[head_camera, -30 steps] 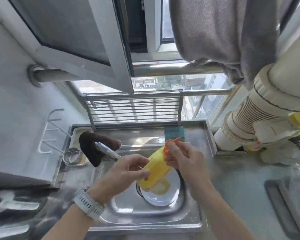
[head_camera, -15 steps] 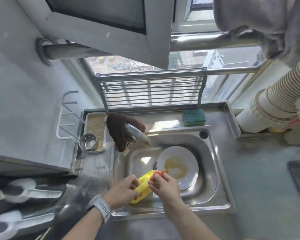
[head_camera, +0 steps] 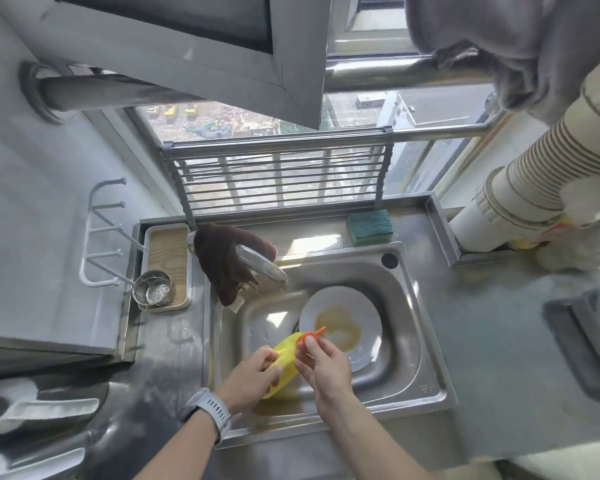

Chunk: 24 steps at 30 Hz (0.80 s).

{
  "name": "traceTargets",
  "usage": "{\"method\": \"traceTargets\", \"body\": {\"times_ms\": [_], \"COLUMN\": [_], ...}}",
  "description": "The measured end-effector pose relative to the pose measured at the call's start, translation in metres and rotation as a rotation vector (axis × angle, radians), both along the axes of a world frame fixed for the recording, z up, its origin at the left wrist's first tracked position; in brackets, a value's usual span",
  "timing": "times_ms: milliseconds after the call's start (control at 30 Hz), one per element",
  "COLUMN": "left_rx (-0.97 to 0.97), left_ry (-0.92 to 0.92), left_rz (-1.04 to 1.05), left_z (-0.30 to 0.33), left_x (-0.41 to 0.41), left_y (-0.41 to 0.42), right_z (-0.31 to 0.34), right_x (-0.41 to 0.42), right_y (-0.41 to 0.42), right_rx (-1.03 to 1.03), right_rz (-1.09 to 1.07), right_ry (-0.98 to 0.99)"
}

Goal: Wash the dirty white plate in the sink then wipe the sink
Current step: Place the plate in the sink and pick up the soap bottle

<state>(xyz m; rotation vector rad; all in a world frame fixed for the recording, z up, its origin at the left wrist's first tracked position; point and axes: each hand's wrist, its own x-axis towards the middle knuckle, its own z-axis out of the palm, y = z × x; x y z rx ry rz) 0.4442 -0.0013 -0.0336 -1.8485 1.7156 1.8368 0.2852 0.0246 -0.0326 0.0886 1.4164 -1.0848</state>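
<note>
Plate-washing soap, a yellow bottle [head_camera: 284, 365], is gripped by the left hand [head_camera: 253, 375] while the right hand [head_camera: 323, 365] pinches its orange cap [head_camera: 309, 337], above the steel sink [head_camera: 426, 327] where the stained white plate [head_camera: 357, 306] lies, a green sponge [head_camera: 369, 226] beyond.

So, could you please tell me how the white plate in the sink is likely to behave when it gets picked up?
The white plate looks rigid and probably breakable. Its yellowish residue may make it slippery. It leans on the sink wall, so it could slide when nudged.
</note>
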Motion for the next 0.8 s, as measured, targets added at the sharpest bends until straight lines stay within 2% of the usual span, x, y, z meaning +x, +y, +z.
{"method": "traceTargets", "body": {"times_ms": [800], "left_rx": [-0.028], "left_ry": [-0.084], "left_rz": [-0.093], "left_z": [0.013], "left_x": [-0.041], "left_y": [-0.017], "right_z": [-0.024], "right_x": [-0.031], "right_y": [-0.009], "right_rx": [0.07], "right_rz": [-0.055], "right_ry": [0.033]}}
